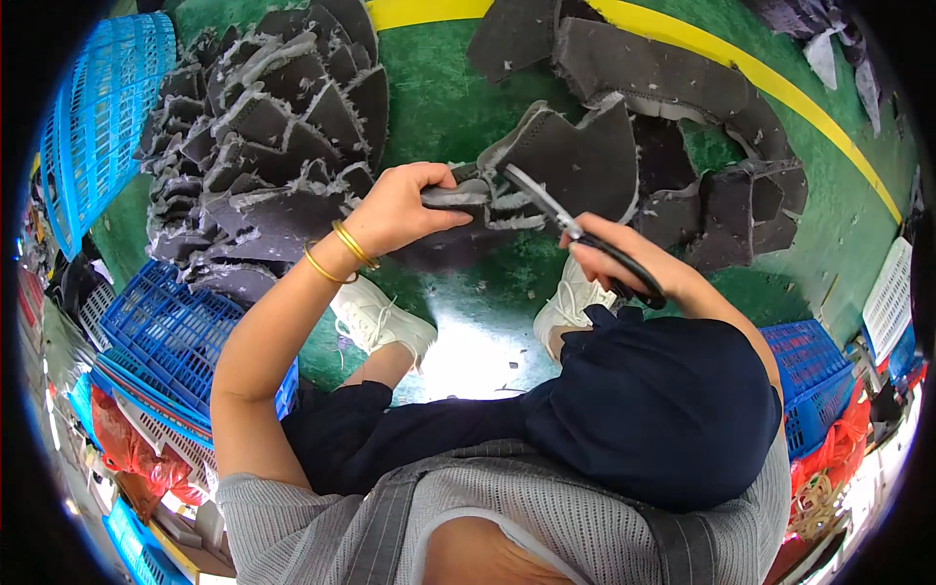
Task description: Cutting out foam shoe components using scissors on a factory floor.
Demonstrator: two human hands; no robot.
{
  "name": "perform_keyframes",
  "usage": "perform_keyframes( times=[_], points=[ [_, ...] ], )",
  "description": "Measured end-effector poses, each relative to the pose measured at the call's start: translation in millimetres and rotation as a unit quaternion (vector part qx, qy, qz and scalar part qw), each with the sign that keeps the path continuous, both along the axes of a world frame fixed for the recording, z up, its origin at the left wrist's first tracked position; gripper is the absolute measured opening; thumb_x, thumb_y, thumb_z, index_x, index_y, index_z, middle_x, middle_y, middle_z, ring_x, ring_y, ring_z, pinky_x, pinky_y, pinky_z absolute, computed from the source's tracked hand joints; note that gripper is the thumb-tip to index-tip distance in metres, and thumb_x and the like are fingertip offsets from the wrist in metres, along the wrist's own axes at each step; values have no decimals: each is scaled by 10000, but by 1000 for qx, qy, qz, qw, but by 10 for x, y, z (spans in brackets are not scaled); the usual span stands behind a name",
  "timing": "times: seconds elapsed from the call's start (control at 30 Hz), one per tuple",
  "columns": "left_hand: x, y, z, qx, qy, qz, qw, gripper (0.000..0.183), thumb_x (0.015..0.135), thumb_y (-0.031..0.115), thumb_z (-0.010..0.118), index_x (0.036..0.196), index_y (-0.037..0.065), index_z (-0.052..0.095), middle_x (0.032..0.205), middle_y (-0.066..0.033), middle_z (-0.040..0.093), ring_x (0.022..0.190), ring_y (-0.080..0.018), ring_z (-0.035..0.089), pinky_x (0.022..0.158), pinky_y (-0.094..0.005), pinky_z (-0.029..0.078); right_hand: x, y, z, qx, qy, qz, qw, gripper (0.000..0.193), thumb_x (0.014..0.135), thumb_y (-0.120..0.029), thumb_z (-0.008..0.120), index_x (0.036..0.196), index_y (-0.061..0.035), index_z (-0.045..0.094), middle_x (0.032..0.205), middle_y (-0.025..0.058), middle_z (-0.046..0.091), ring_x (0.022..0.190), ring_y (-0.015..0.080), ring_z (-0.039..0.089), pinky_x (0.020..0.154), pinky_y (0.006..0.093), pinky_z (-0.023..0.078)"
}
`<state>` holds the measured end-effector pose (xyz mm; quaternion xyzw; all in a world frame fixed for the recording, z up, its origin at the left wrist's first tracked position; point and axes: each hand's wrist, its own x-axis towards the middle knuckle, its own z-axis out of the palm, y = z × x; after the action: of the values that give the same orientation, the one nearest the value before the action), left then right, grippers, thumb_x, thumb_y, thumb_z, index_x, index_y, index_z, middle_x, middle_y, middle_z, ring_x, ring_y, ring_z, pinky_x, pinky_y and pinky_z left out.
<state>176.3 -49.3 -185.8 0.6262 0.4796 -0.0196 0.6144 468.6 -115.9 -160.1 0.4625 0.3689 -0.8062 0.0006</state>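
My left hand [400, 210], with gold bangles at the wrist, pinches the edge of a dark grey padded fabric piece [456, 195] between thumb and fingers. In my right hand [634, 252] is a pair of scissors [558, 209] with black handles, its blades pointing up and left to the fabric's pale, frayed edge. I cannot tell how far the blades are apart. A broad dark grey fabric panel [580, 151] lies just beyond the blades; whether it joins the pinched piece is unclear.
Heaped fabric pieces [283, 127] cover the floor at left; more fabric panels [673, 73] lie at far right. Blue crates [161, 312] stand at left, another blue crate [804, 380] at right. A light blue basket [107, 107] leans far left. My white shoes [380, 317] are below my hands.
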Motion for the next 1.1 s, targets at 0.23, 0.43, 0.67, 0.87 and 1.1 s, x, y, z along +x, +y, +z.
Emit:
perform_keyframes(
  times=[0.23, 0.43, 0.67, 0.87, 1.1],
  points=[
    [-11, -408, 16, 101, 8, 151, 983, 325, 652, 140, 810, 833, -27, 598, 972, -61, 483, 901, -157, 497, 792, -251, 416, -298, -59, -192, 24, -7, 15, 1000, 336, 924, -400, 506, 1047, -89, 486, 694, -3, 462, 549, 79, 436, 503, 232, 374],
    [96, -650, 37, 129, -1, 226, 966, 340, 685, 171, 788, 923, -32, 657, 994, -90, 491, 918, -201, 523, 802, -280, 438, -361, 120, -202, 212, -126, 121, 962, 558, 810, -550, 607, 1051, -49, 557, 696, 110, 594, 645, 222, 586, 596, 358, 452],
    [218, -837, 142, 17, -25, 336, 941, 301, 765, 143, 732, 1013, -7, 648, 1031, -56, 487, 943, -133, 494, 823, -232, 418, -424, 134, -268, 88, -65, 7, 994, 566, 770, -497, 687, 1077, -33, 581, 679, 95, 592, 629, 182, 574, 590, 299, 432],
    [254, -973, 173, 49, -27, 320, 946, 295, 767, 110, 724, 1030, 6, 638, 1040, -61, 476, 956, -149, 489, 823, -245, 412, -430, 218, -242, 171, -82, 94, 977, 557, 798, -514, 643, 1076, -36, 569, 675, 104, 583, 630, 189, 568, 599, 305, 430],
    [243, -1033, 120, 105, -34, 321, 940, 320, 765, 105, 724, 1059, 19, 634, 1051, -69, 474, 969, -163, 488, 829, -254, 415, -531, 364, -292, 100, -15, 94, 990, 510, 834, -547, 581, 996, -64, 571, 682, 45, 571, 608, 162, 529, 568, 308, 421]
  ],
)
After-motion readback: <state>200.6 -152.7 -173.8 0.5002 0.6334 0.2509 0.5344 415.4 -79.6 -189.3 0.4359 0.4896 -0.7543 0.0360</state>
